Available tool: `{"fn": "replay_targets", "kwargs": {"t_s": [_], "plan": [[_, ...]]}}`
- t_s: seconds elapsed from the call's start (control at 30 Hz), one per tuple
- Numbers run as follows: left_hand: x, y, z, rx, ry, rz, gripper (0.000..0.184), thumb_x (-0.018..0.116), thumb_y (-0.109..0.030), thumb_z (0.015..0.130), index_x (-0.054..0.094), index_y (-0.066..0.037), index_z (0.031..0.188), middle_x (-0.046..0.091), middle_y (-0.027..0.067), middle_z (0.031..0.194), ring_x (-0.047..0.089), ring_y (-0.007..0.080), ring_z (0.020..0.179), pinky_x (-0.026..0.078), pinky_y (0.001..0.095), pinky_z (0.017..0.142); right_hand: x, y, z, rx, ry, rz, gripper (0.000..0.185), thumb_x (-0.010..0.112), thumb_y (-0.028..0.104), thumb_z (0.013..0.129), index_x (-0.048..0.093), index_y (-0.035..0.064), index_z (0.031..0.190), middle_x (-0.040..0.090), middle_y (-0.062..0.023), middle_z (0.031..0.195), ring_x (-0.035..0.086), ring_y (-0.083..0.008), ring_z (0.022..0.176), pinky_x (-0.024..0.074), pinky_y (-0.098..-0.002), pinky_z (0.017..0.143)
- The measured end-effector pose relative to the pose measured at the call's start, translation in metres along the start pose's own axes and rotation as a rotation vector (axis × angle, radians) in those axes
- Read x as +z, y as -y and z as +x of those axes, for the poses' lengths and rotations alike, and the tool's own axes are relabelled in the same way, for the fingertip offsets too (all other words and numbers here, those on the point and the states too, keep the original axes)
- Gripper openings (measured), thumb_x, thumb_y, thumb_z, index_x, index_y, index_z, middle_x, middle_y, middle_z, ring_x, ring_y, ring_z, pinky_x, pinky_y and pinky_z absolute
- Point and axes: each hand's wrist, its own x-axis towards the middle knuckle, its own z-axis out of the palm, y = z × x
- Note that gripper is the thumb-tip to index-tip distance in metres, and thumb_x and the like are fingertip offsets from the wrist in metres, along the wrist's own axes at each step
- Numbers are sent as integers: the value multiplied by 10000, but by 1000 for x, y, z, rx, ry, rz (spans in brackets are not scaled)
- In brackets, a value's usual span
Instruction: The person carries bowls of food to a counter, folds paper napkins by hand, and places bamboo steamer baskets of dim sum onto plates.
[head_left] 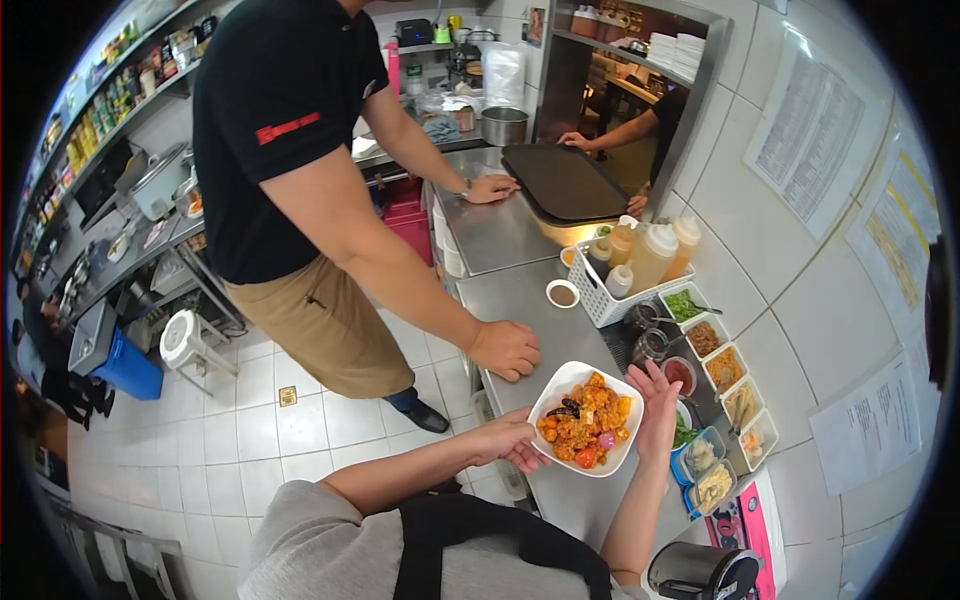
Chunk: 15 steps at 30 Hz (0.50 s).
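A white square bowl [540, 418] of fried chunks with red, orange and purple pieces is in front of me, over the steel counter. My left hand [508, 441] grips its left rim, thumb on top and fingers beneath. Beside the right rim is my right hand [654, 405], fingers stretched out and spread; whether it touches the bowl I cannot tell. Just beyond the bowl, a co-worker's closed hand [505, 349] rests on the counter. Nearest my right hand are a small container of red sauce [680, 374] and a glass jar [651, 346].
A co-worker in a black shirt [290, 130] stands at the left. A dark tray [562, 182] lies at the serving window, another person's hand at its far edge. A white basket [607, 303] holds sauce bottles. Topping containers [724, 370] line the wall; a small sauce dish [562, 293] sits nearby.
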Motion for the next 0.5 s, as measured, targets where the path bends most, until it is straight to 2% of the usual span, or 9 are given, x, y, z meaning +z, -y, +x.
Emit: {"fn": "replay_targets", "kwargs": {"t_s": [0.1, 0.23, 0.27, 0.5], "plan": [[-7, 10, -24, 9, -31, -15, 531, 354, -96, 808, 193, -53, 1312, 614, 198, 906, 621, 156, 633, 543, 272, 580, 31, -8, -10, 13, 44, 67, 775, 270, 619, 864, 284, -2, 1327, 415, -214, 1281, 408, -275, 1176, 330, -379, 988], [-20, 24, -66, 51, -63, -58, 552, 355, -87, 801, 177, -56, 1323, 615, 201, 911, 622, 156, 632, 548, 279, 586, 75, -17, -31, 47, 101, 66, 793, 245, 632, 859, 274, -2, 1335, 386, -218, 1307, 376, -285, 1211, 302, -388, 1012], [-26, 29, -78, 59, -76, -76, 560, 359, -85, 798, 173, -62, 1326, 616, 204, 914, 622, 157, 626, 550, 281, 587, 86, -18, -36, 71, 154, 56, 822, 239, 653, 846, 227, 15, 1364, 323, -238, 1348, 290, -314, 1270, 246, -408, 1040], [-74, 78, -200, 123, -188, -174, 556, 371, -68, 796, 194, -76, 1322, 625, 215, 895, 624, 160, 597, 555, 287, 576, 203, -61, -86, 180, 362, 18, 798, 243, 641, 854, 201, 43, 1381, 286, -210, 1382, 236, -296, 1303, 216, -396, 1060]]}}
